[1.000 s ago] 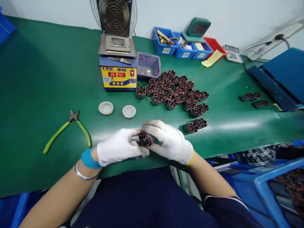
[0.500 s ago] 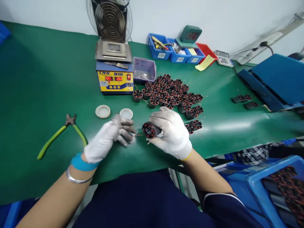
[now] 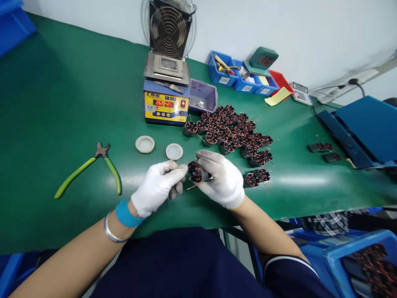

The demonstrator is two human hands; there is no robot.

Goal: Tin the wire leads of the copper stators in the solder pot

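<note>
My right hand (image 3: 217, 174), in a white glove, is closed around a motor stator (image 3: 195, 171), a dark cylinder with copper windings. Its open end faces left, and a thin copper wire sticks out low from it. My left hand (image 3: 166, 180), also gloved, is pinched shut at that end, on a wire lead mostly hidden by the fingers. Two small round white dishes (image 3: 174, 152) lie just beyond the hands. To the right stands a group of similar stators (image 3: 228, 147), upright with wires sticking out.
Green-handled cutting pliers (image 3: 118, 182) lie at left. A solder pot (image 3: 166, 108) with a fan behind it stands at the back, beside a purple bin (image 3: 206, 95). Blue bins (image 3: 223, 76), a calculator (image 3: 301, 94) and a blue machine (image 3: 362, 128) are farther right. A blue crate (image 3: 331, 265) holds more stators.
My left hand has moved right to the stator and its spread fingers have closed into a pinch. My right hand still holds the stator. The camera view has shifted left.
</note>
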